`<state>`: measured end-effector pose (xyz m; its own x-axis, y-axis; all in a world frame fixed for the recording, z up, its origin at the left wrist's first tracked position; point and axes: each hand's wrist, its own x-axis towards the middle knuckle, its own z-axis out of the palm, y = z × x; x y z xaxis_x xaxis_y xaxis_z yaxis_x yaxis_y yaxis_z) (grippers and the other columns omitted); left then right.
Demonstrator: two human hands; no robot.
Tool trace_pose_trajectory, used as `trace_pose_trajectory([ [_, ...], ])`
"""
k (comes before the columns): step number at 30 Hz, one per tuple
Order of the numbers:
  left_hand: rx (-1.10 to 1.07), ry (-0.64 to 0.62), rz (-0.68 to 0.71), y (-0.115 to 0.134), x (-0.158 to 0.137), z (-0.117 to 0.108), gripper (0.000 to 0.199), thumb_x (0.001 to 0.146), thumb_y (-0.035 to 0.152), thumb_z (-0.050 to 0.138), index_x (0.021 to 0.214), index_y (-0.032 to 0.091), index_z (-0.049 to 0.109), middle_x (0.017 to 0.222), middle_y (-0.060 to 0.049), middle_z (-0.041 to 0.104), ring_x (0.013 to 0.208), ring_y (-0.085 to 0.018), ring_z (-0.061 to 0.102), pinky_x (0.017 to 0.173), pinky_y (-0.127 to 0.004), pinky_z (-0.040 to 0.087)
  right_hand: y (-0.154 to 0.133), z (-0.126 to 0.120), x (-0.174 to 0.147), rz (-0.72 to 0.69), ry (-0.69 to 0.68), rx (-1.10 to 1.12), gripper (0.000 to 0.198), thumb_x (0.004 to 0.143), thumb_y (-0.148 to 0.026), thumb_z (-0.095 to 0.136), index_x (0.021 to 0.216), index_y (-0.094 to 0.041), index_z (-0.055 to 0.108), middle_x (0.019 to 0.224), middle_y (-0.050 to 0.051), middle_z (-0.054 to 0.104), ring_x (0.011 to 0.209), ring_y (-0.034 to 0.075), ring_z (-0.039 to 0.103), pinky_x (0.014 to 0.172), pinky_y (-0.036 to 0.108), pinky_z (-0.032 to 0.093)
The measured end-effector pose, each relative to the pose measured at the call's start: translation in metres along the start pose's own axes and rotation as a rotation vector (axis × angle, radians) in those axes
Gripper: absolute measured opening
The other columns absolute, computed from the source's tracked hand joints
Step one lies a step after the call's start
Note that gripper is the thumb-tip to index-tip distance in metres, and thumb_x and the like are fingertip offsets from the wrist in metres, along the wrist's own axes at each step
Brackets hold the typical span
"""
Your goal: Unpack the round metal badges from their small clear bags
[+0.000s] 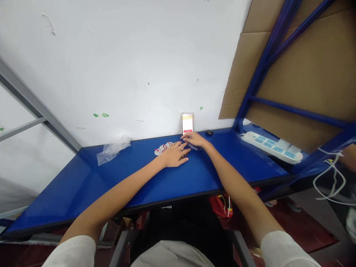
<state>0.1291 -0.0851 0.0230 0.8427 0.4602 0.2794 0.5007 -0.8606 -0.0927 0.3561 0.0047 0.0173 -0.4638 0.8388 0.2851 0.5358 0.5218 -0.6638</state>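
Note:
My left hand (175,154) lies palm down on the blue table, its fingers spread, partly over several white, rounded flat pieces (160,149) with red markings. Some small dark bits show between its fingers, too small to name. Just to its right is my right hand (195,139), wrist bent and fingers curled to the left, tips close together near the left fingertips. Whatever those tips hold, if anything, is hidden. Beneath the right hand lies some clear plastic (197,148). A phone (187,123) with a lit screen leans upright on the wall directly behind the hands.
Clear plastic bags (112,150) lie on the blue table (91,181) at the left. A small black object (209,132) sits by the wall. On the right are a white power strip (271,147), blue frame bars (300,107) and a loose white cable (333,181).

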Motion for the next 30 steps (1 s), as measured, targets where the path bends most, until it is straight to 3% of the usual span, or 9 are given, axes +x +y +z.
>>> trace_pose_trajectory([
  [4, -0.048, -0.021, -0.02, -0.016, 0.006, 0.007, 0.075, 0.1, 0.07, 0.047, 0.161, 0.026, 0.047, 0.166, -0.015, 0.042, 0.151, -0.043, 0.036, 0.125, -0.057, 0.026, 0.003, -0.017, -0.003, 0.062, 0.078, -0.052, 0.023, 0.097, -0.021, 0.064, 0.111, -0.021, 0.082, 0.115, 0.006, 0.081, 0.101, 0.021, 0.075, 0.096, 0.031, 0.055],
  [10, -0.15, -0.085, -0.048, -0.03, 0.001, 0.017, 0.062, 0.107, 0.063, 0.038, 0.161, 0.035, 0.047, 0.169, -0.007, 0.043, 0.154, -0.037, 0.037, 0.126, -0.055, 0.025, 0.003, -0.019, -0.004, 0.127, 0.107, -0.081, 0.029, 0.103, -0.03, 0.057, 0.109, -0.019, 0.083, 0.094, 0.005, 0.082, 0.089, 0.021, 0.076, 0.086, 0.027, 0.054],
  [13, -0.162, -0.082, -0.027, -0.031, -0.003, 0.013, 0.057, 0.112, 0.054, 0.03, 0.159, 0.031, 0.052, 0.168, -0.006, 0.045, 0.155, -0.031, 0.038, 0.128, -0.05, 0.022, 0.002, -0.014, -0.003, 0.103, 0.077, -0.083, 0.029, 0.104, -0.031, 0.057, 0.11, -0.019, 0.083, 0.095, 0.005, 0.083, 0.087, 0.02, 0.076, 0.087, 0.027, 0.054],
  [19, -0.184, -0.167, -0.009, -0.038, -0.011, -0.002, 0.059, 0.113, 0.055, 0.028, 0.163, 0.03, 0.047, 0.171, -0.003, 0.039, 0.158, -0.027, 0.033, 0.131, -0.044, 0.018, -0.002, -0.009, -0.003, 0.065, 0.058, -0.095, 0.028, 0.104, -0.033, 0.058, 0.109, -0.019, 0.081, 0.096, 0.006, 0.082, 0.089, 0.021, 0.077, 0.088, 0.029, 0.055],
  [30, -0.24, -0.164, 0.002, -0.057, -0.04, -0.011, 0.056, 0.113, 0.053, 0.033, 0.165, 0.036, 0.042, 0.172, 0.002, 0.037, 0.159, -0.029, 0.031, 0.13, -0.046, 0.021, -0.004, -0.003, -0.002, 0.003, 0.033, -0.144, 0.022, 0.102, -0.027, 0.061, 0.108, -0.02, 0.081, 0.097, 0.006, 0.082, 0.089, 0.02, 0.075, 0.085, 0.027, 0.053],
])
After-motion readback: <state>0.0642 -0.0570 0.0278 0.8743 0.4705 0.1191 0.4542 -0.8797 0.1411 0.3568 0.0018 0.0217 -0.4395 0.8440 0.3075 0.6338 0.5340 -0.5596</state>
